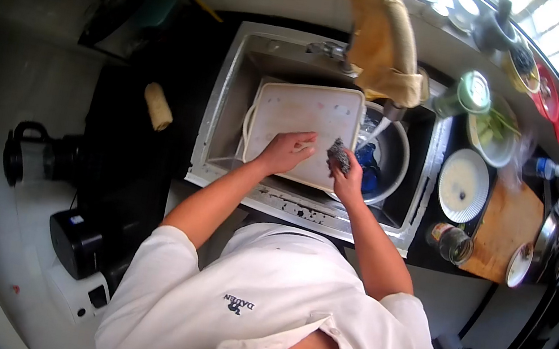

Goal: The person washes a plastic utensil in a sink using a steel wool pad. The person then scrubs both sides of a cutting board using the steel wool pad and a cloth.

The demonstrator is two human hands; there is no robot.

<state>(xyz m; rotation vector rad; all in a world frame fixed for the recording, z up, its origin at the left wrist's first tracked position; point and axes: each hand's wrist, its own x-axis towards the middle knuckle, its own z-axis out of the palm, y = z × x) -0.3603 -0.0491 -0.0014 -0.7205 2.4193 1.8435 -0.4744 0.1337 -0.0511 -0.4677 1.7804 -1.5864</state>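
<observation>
A white rectangular tray (303,116) lies in the steel sink (204,152), its right edge against a round metal basin (401,168). My left hand (288,152) is over the lower middle of the tray, fingers apart and holding nothing. Gripped in my right hand (347,178) is a grey metal scourer (338,156), beside the tray's right edge. Water (377,133) runs from the faucet (394,112) into the basin, where something blue (368,167) lies. A tan cloth (381,41) hangs over the faucet.
Right of the sink are a ribbed white plate (464,185), a glass jar (455,245), a cutting board (506,232), a green-lidded container (474,92) and a bowl of greens (495,128). A rolled cloth (158,107) and a black appliance (75,241) are at left.
</observation>
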